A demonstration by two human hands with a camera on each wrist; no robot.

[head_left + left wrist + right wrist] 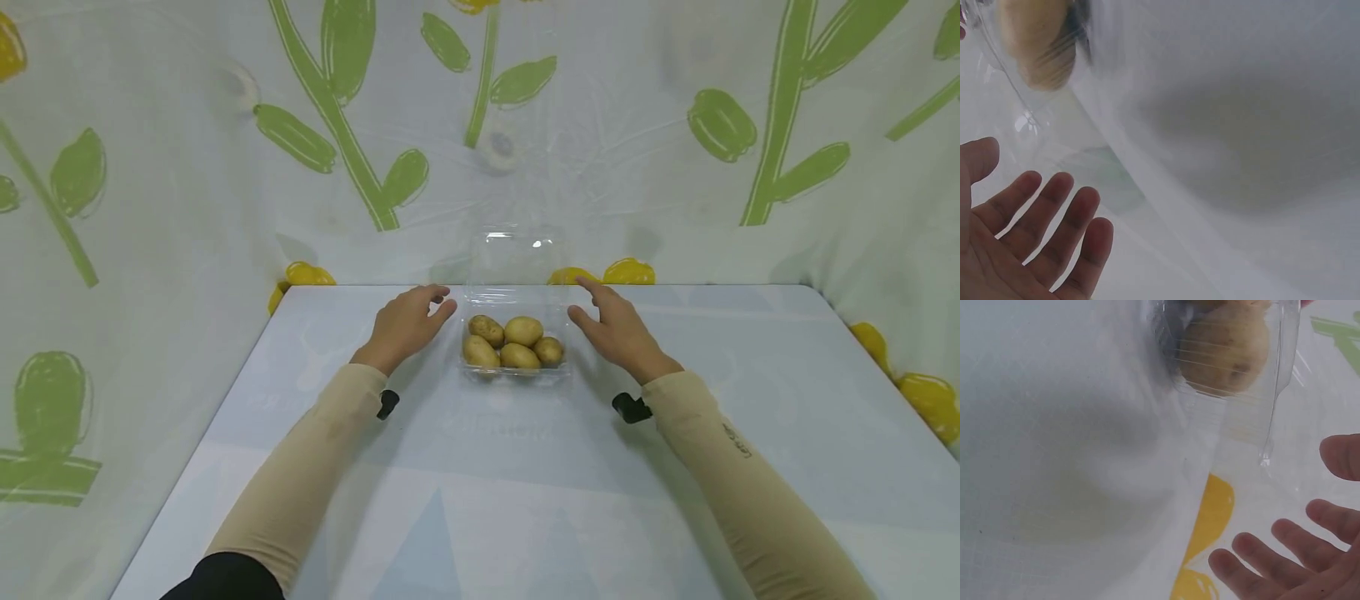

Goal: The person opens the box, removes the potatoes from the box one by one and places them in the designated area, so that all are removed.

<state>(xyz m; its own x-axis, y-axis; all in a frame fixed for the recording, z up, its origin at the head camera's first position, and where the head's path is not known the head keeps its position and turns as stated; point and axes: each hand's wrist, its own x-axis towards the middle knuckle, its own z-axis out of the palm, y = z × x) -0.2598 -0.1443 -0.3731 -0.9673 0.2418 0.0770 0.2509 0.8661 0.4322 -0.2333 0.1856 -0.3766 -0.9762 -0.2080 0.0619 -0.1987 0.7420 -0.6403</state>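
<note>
A clear plastic clamshell box (515,367) sits on the table with its lid (516,260) standing up at the back. Inside lie several yellow-brown potatoes (522,331). My left hand (408,325) hovers just left of the box, fingers relaxed and holding nothing; its fingers (1054,219) show in the left wrist view beside the box wall (1022,119). My right hand (611,327) hovers just right of the box, fingers spread and holding nothing; its fingertips (1285,550) show near a potato (1225,350) behind the clear wall.
The pale table (525,483) runs to edges on the left and right. A white cloth with green leaves and yellow flowers (630,271) hangs close behind and around it.
</note>
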